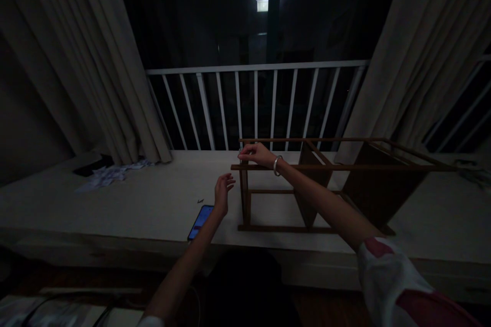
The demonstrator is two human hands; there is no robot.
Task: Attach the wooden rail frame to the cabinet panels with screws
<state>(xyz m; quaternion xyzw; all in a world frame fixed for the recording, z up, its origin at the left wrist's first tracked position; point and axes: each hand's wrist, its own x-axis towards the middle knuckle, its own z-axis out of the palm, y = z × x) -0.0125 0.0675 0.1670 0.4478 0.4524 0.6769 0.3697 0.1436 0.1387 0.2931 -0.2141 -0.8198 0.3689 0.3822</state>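
Brown wooden rack (345,167) lies on its side along the right of the pale ledge (161,199), a pose that probably keeps it steady and brings its left end within reach. Right hand (258,155) is over that end, wrist above the upper near rail, thumb and fingers bent toward each other; it is too dark to tell whether they clamp anything. Left hand (222,194) hovers just left of the rack, fingers slightly apart, seemingly free to help. A lit phone (204,213) lies face-up at the near edge, perhaps for easy viewing, with small dark pieces (200,201) just beyond.
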